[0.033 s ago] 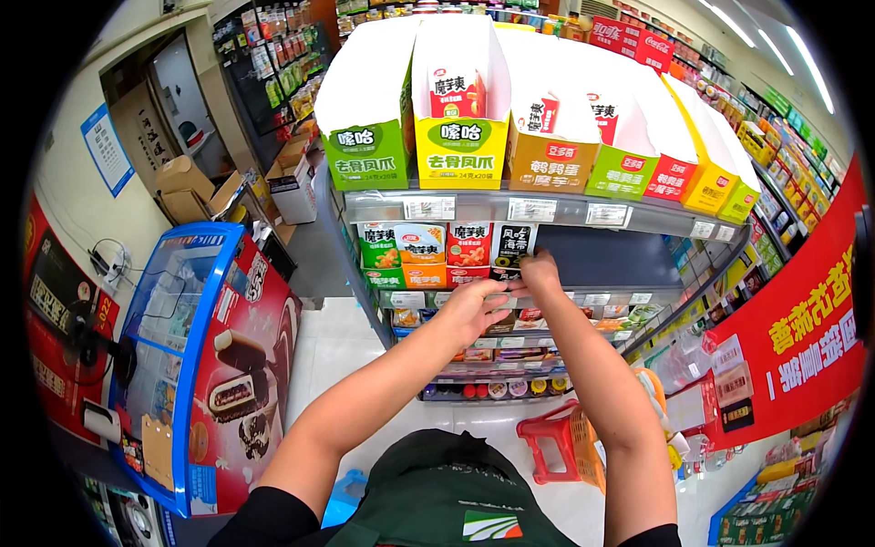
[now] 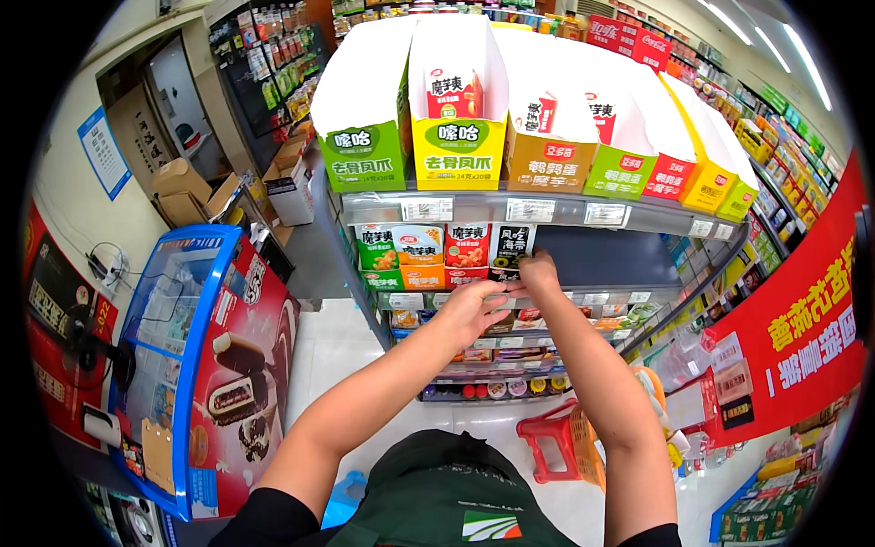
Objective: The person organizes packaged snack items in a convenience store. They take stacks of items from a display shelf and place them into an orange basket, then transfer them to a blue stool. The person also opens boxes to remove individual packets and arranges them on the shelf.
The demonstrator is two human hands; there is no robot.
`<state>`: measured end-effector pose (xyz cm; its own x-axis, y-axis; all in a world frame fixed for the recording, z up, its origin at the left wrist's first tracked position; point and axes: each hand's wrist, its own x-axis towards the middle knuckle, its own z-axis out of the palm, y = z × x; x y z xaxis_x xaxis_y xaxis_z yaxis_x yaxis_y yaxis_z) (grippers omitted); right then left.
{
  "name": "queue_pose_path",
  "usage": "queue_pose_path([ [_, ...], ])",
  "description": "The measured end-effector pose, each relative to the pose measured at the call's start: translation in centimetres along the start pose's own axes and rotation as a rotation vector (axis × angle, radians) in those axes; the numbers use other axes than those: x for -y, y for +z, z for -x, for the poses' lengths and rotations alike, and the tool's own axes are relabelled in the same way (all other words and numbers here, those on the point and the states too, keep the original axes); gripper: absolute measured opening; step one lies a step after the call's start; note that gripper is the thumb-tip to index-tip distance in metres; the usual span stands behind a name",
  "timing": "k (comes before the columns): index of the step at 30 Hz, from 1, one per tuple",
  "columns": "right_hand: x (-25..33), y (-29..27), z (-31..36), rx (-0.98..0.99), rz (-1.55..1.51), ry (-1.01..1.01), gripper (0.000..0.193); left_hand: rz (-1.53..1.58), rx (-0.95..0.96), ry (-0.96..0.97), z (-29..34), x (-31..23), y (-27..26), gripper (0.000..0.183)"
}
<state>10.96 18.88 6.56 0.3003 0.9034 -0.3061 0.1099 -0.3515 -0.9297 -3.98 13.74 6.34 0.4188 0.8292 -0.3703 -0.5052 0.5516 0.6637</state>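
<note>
A black snack box (image 2: 511, 244) with a printed front stands on the upper open shelf, at the right end of a row of snack boxes. At its lower right corner my right hand (image 2: 540, 276) is closed, the fingers bent against the edge and partly hiding the front. My left hand (image 2: 474, 308) is just left of it, before the shelf edge, with fingers stretched out and nothing in them. Its fingertips meet or overlap the right hand's thumb. Left along the row come a red box (image 2: 467, 246), an orange box (image 2: 420, 246) and a green box (image 2: 377, 248).
Bare dark shelf (image 2: 606, 260) lies right of the black box. Overhead, open-topped display cartons (image 2: 456, 155) line the top shelf. A blue-rimmed ice cream freezer (image 2: 193, 365) stands at left. A red plastic stool (image 2: 547, 444) is low at right, near a red banner (image 2: 802, 328).
The view has shifted very slightly. Both hands and the boxes keep their places.
</note>
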Motion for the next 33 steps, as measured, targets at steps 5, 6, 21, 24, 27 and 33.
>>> queue_pose_path([
  [5, 0.4, -0.1, 0.6, -0.018, -0.069, 0.004, 0.041, 0.004, 0.029, -0.009, 0.0, -0.4, 0.2, 0.016],
  [6, 0.5, -0.2, 0.6, -0.032, -0.068, -0.004, 0.042, 0.007, 0.040, -0.013, -0.1, -0.4, 0.2, 0.016],
  [21, 3.9, -4.0, 4.2, 0.038, -0.121, 0.066, 0.041, -0.122, 0.025, -0.078, -0.4, -1.5, 2.2, 0.043],
  [24, 2.5, -5.2, 6.6, 0.080, -0.079, 0.004, 0.031, -0.162, 0.156, -0.084, -0.6, -1.1, 2.5, 0.053],
  [27, 0.4, -6.7, 9.2, 0.142, -0.047, -0.031, 0.032, -0.226, 0.127, -0.063, 0.2, 0.1, 3.4, 0.068],
  [33, -2.1, -11.2, 16.0, 0.186, 0.049, -0.111, 0.037, -0.299, 0.118, -0.009, 5.3, 4.1, 5.3, 0.109],
])
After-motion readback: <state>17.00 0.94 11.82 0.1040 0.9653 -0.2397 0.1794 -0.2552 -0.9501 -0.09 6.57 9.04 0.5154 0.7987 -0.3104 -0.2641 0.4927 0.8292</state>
